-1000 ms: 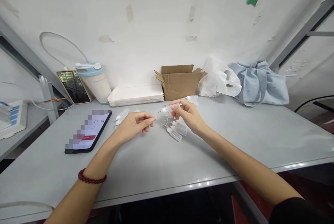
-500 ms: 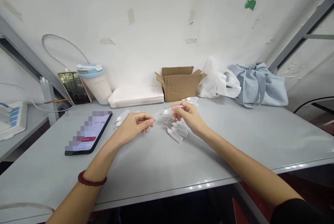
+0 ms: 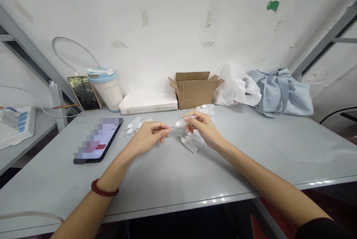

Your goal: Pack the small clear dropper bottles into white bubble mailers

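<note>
Between the thumb and fingers of my right hand [image 3: 204, 126] is a small translucent needle-tip bottle [image 3: 180, 123], its thin needle pointing left. My left hand [image 3: 150, 135] is closed in a pinch right at the needle's end, on the bottle's small tethered cap, mostly hidden by the fingertips. Just below my right hand lie several similar bottles [image 3: 190, 145] with curved straps on their necks. More small bottles [image 3: 134, 123] lie behind my left hand, partly covered by it.
Along the wall stand a propped phone [image 3: 85, 93], a blue-lidded cup [image 3: 107, 90], a stack of white packets [image 3: 150, 103], an open cardboard box [image 3: 196, 93], a white plastic bag [image 3: 235, 86] and a blue cloth bag [image 3: 292, 96]. Another phone [image 3: 100, 140] lies on the grey table [image 3: 173, 183].
The needle tip and my left fingertips have come together; the curved strap and gap seen between them before no longer show. The whole view has shifted slightly.
</note>
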`<state>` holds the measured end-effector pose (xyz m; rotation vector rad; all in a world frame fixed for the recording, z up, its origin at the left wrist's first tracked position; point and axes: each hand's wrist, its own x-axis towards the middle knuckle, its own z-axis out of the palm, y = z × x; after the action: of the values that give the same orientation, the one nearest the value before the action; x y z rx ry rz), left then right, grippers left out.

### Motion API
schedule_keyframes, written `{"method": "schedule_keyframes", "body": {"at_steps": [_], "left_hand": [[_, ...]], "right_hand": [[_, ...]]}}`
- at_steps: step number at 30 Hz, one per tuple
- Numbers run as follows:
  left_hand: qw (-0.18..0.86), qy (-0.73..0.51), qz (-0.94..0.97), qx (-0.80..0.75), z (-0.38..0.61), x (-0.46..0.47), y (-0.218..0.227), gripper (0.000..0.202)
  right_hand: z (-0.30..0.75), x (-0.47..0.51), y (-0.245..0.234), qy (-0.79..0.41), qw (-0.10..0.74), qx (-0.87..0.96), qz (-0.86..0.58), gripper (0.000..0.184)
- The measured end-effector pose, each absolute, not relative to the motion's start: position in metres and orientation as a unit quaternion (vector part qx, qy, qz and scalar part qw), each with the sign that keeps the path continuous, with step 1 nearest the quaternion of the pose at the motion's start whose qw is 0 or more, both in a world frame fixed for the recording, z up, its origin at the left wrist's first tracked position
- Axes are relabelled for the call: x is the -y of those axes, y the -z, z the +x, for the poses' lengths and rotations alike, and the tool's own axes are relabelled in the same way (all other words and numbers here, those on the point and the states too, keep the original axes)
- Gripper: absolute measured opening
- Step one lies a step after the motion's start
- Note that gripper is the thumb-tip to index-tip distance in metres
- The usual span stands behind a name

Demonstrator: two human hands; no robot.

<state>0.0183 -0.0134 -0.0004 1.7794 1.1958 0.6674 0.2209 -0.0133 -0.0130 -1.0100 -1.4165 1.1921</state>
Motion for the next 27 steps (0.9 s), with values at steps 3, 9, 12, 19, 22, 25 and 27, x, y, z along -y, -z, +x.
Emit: {"method": "schedule_keyframes", "body": {"at_steps": [3, 9, 12, 19, 22, 25, 27], "left_hand": [[0.441, -0.282, 0.704, -0.480, 0.0190, 0.0118, 0.0007, 0.027], [0.465, -0.293, 0.691, -0.470, 0.0182, 0.0113, -0.0009, 0.024], [0.475, -0.300, 0.684, -0.464, 0.0174, 0.0117, -0.0010, 0.024], [0.486, -0.322, 0.671, -0.458, 0.0161, 0.0105, 0.0000, 0.021], [0.490, -0.326, 0.669, -0.455, 0.0154, 0.0092, 0.0017, 0.022], [0.488, -0.330, 0.667, -0.455, 0.0153, 0.0087, 0.0043, 0.022], [0.483, -0.339, 0.665, -0.458, 0.0165, 0.0091, 0.0064, 0.022]], "right_hand": [[0.2199, 0.0137, 0.0138, -0.504, 0.492, 0.578, -0.412, 0.017], [0.2184, 0.0150, 0.0125, -0.517, 0.494, 0.567, -0.409, 0.018], [0.2181, 0.0159, 0.0114, -0.521, 0.494, 0.565, -0.407, 0.018], [0.2176, 0.0157, 0.0135, -0.534, 0.505, 0.558, -0.386, 0.018], [0.2170, 0.0167, 0.0130, -0.541, 0.503, 0.553, -0.386, 0.019], [0.2159, 0.0192, 0.0111, -0.524, 0.498, 0.567, -0.396, 0.020], [0.2148, 0.0211, 0.0103, -0.500, 0.495, 0.582, -0.408, 0.021]]}}
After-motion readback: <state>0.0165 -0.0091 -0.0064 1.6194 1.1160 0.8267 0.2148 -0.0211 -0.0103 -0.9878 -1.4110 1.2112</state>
